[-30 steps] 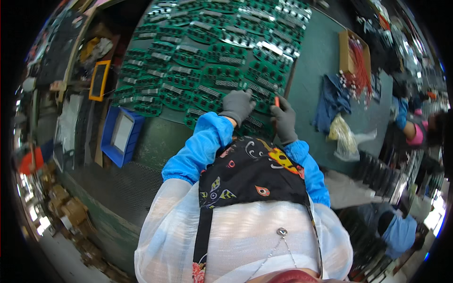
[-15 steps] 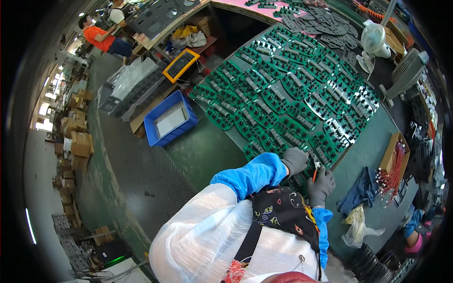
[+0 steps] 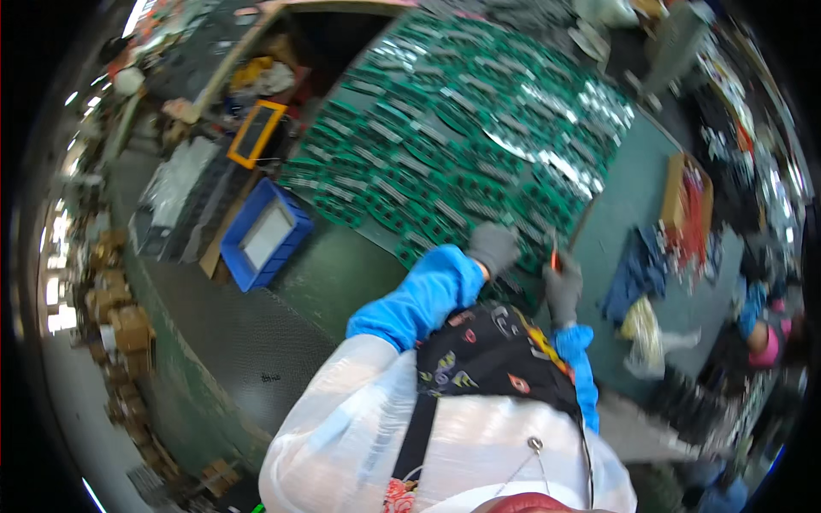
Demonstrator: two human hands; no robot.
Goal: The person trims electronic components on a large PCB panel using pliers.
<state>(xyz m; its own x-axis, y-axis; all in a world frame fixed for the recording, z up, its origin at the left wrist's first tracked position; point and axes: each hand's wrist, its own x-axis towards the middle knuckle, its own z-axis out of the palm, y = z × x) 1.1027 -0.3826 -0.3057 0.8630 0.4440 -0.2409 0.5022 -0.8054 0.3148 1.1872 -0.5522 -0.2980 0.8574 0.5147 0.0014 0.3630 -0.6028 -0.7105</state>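
Green circuit boards (image 3: 410, 162) with black parts and pale displays lie in close rows over the bench in front of me. My left hand (image 3: 494, 248), in a grey glove and blue sleeve, is curled at the near edge of the boards; what its fingers hold, if anything, is hidden. To its right, my right hand (image 3: 563, 289), also gloved in grey, is closed round a slim tool with an orange handle (image 3: 554, 259). The tool's thin tip points away from me over the nearest boards. Motion blur hides its exact kind.
At left stands a blue bin (image 3: 299, 224) with a pale sheet inside, near a yellow-framed panel (image 3: 256, 134). On the right are a carton (image 3: 674, 192) of red wires, dark blue cloth (image 3: 631, 275) and a plastic bag (image 3: 643, 338). A co-worker's pink-and-blue sleeve (image 3: 763, 342) shows far right.
The whole view has shifted and blurred as my head moved. Both hands remain by the near boards, slightly farther apart, and the orange-handled tool stays in my right hand.
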